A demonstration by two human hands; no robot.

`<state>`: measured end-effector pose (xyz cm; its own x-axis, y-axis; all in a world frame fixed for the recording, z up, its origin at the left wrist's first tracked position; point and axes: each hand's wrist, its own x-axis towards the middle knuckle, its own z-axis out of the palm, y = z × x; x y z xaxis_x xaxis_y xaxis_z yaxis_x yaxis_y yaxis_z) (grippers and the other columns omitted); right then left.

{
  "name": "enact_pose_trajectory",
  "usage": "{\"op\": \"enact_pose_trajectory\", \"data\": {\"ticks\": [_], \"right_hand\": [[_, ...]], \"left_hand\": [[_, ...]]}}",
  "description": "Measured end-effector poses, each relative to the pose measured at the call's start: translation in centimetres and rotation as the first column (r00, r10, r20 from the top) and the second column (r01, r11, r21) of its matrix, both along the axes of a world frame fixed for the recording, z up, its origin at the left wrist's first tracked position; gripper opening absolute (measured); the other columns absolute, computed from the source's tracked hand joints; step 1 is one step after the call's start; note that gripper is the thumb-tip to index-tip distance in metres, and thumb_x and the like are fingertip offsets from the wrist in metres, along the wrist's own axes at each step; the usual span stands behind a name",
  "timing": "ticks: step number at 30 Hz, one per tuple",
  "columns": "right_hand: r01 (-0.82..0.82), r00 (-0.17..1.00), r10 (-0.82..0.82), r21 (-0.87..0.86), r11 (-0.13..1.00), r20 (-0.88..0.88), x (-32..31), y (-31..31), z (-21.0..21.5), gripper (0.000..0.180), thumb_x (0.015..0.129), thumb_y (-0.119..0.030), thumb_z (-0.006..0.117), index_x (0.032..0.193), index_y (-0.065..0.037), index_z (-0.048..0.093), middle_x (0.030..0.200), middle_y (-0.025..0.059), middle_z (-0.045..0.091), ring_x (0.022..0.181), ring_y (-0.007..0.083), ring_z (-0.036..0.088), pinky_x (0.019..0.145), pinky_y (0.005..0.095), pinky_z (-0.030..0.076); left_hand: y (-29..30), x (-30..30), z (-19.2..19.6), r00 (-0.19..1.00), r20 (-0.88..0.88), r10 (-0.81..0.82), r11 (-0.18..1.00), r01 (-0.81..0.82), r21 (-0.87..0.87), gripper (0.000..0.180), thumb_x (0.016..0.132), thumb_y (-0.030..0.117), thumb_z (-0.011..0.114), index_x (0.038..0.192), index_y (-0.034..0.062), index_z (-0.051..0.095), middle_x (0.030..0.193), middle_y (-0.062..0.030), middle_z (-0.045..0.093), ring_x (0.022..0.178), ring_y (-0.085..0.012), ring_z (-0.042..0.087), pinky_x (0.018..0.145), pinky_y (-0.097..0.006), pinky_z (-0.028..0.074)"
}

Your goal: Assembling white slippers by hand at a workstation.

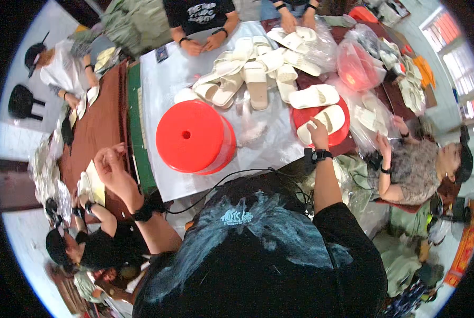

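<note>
Left hand (108,165) raised at the left with fingers curled loosely inward, forearm bare and bent up from the elbow, black band worn at each wrist, right hand (318,132) stretched forward, fingers pressed down, palm hidden

Packaging and screens as I see them from the head view:

- Clear plastic bag (356,66), far right of the table, bulging, with a red round thing inside it.
- Clear plastic bag (321,40), at the far edge, holding cream slippers.
- Clear plastic wrap (372,124), crumpled, right of the red stool top, over pale slippers.
- Small dark rectangular phone-like screen (161,53), flat on the white sheet near the far left corner; I cannot tell whether it is lit.
</note>
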<state>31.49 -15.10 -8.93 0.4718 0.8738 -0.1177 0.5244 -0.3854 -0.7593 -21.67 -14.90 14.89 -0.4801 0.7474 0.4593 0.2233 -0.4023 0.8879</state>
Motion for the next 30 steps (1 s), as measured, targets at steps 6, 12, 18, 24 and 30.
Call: {"op": "enact_pose_trajectory", "data": {"ticks": [6, 12, 18, 24, 30], "right_hand": [[-0.177, 0.869, 0.279, 0.269, 0.947, -0.408, -3.4, 2.8, 2.4, 0.038, 0.092, -0.015, 0.062, 0.124, 0.004, 0.062, 0.110, 0.0132, 0.069, 0.085, 0.0156, 0.066, 0.074, 0.0277, 0.053], [-0.612, 0.608, 0.681, 0.305, 0.730, -0.409, -18.1, 3.4, 13.9, 0.037, 0.092, -0.011, 0.063, 0.129, -0.007, 0.061, 0.102, 0.0065, 0.069, 0.081, 0.0090, 0.063, 0.067, 0.0251, 0.050], [-0.852, 0.183, 0.847, 0.349, 0.390, -0.500, -29.6, 0.5, 16.4, 0.035, 0.092, -0.013, 0.065, 0.126, -0.005, 0.062, 0.095, 0.0057, 0.068, 0.081, 0.0083, 0.063, 0.070, 0.0252, 0.050], [-0.902, 0.187, 0.853, 0.258, 0.346, -0.487, -31.7, -1.3, 15.3, 0.020, 0.093, -0.010, 0.062, 0.109, 0.001, 0.069, 0.106, 0.0115, 0.071, 0.093, 0.0153, 0.066, 0.080, 0.0298, 0.052], [-0.890, 0.360, 0.881, 0.170, 0.423, -0.306, -32.6, -1.0, 14.7, 0.014, 0.086, -0.001, 0.064, 0.099, 0.003, 0.069, 0.095, 0.0112, 0.069, 0.089, 0.0190, 0.066, 0.082, 0.0291, 0.051]], "left_hand": [[-2.8, 1.3, -1.2, 0.999, -0.038, -0.024, 0.999, 0.022, -0.046, 0.007, 0.099, 0.007, 0.055, 0.098, 0.0002, 0.056, 0.086, -0.0117, 0.067, 0.084, -0.0203, 0.065, 0.081, -0.032, 0.052], [-7.3, 3.6, -2.4, 0.951, 0.086, -0.297, 0.944, 0.306, -0.123, 0.013, 0.099, 0.013, 0.055, 0.096, 0.0000, 0.056, 0.081, -0.0124, 0.065, 0.081, -0.0217, 0.064, 0.081, -0.036, 0.051], [-8.3, 4.4, -4.1, 0.799, 0.293, -0.525, 0.793, 0.584, -0.172, 0.004, 0.097, 0.002, 0.056, 0.097, -0.0012, 0.059, 0.090, -0.0099, 0.068, 0.088, -0.0176, 0.066, 0.083, -0.032, 0.054], [-9.5, -0.1, -5.1, 0.793, 0.357, -0.494, 0.815, 0.565, -0.127, 0.005, 0.099, 0.005, 0.056, 0.100, -0.0001, 0.057, 0.094, -0.0109, 0.067, 0.092, -0.0183, 0.065, 0.087, -0.033, 0.051], [-9.4, -3.5, -6.5, 0.812, 0.386, -0.438, 0.789, 0.553, -0.268, 0.012, 0.097, 0.009, 0.061, 0.102, -0.0014, 0.062, 0.096, -0.0067, 0.068, 0.095, -0.0138, 0.063, 0.088, -0.031, 0.051]]}}
